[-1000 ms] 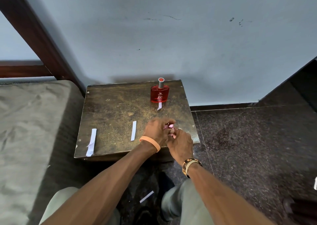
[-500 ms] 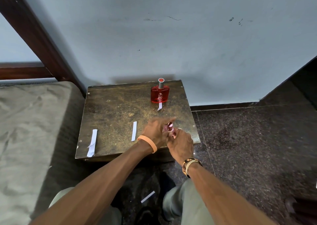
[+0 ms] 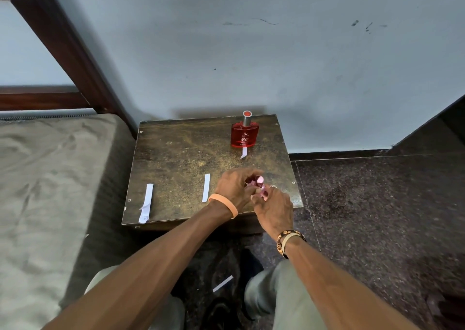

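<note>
Since a moment ago: we see both hands staying put over the near right part of the desk (image 3: 181,153). The left forefinger, stretched out half a second back, is curled in again.
Left hand (image 3: 232,190): fingers bent round the pink item (image 3: 259,182) from the left, clamped on it.
Right hand (image 3: 275,210): fingertips pinching the same item from the near side, knuckles touching the left hand.
Pink item: small and glossy, held between the two hands just above the desk. We cannot tell what it is.
Unmoved: the red bottle (image 3: 244,136) and every paper strip lie as before.
Writing: we read "RED ZX" on the red bottle, upright at the far right of the desk. The smaller print above is too fine to read.
Strips: short strip (image 3: 243,153) touching the bottle's near side, middle strip (image 3: 206,191) just left of the left hand, left strip (image 3: 146,202) near the desk's left edge, all blank.
</note>
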The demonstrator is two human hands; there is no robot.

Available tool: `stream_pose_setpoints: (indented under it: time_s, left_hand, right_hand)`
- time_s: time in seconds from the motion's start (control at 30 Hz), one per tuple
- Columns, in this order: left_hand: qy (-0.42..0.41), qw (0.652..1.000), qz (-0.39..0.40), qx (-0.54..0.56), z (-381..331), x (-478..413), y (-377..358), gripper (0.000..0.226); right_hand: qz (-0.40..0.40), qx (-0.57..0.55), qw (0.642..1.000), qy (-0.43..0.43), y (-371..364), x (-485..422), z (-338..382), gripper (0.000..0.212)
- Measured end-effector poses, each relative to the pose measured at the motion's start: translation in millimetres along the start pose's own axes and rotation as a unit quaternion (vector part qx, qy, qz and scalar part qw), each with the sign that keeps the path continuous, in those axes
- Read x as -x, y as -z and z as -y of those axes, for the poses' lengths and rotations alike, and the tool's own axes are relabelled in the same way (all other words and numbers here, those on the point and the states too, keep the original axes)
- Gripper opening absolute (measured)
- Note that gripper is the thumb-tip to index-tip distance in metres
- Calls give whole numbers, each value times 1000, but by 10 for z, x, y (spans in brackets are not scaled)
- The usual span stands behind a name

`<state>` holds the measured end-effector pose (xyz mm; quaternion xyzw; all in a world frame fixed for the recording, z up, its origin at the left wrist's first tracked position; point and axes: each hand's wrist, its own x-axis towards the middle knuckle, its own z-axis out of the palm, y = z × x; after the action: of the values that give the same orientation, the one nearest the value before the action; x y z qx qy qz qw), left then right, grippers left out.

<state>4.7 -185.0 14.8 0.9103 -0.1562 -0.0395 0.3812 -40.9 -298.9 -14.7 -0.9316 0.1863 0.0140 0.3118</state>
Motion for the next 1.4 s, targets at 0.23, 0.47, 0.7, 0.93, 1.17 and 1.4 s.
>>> stream_pose_setpoints:
  time_s: [0.23,0.47,0.7,0.93,1.17,1.4]
  left_hand:
    - [1,1000,19,-17,-5,-4,-20,34]
    - [14,1000,15,-1,-38,-5,-35,32]
    - [11,999,36,-5,-70,30,-5,42]
    - [43,998,41,11,-115,10,37,39]
    - [48,998,30,34,-155,55,87,28]
    - [52,997,32,54,-199,90,129,15]
  right_hand:
    - [3,-6,1000,-3,-6,9,-18,20]
    - [8,-7,1000,-21,1,15,12,18]
    - [16,-9,1000,-16,23,9,14,21]
    - [18,-36,999,-10,68,16,57,46]
    - [3,-51,997,50,174,112,52,42]
    - [-4,-39,996,81,257,110,91,43]
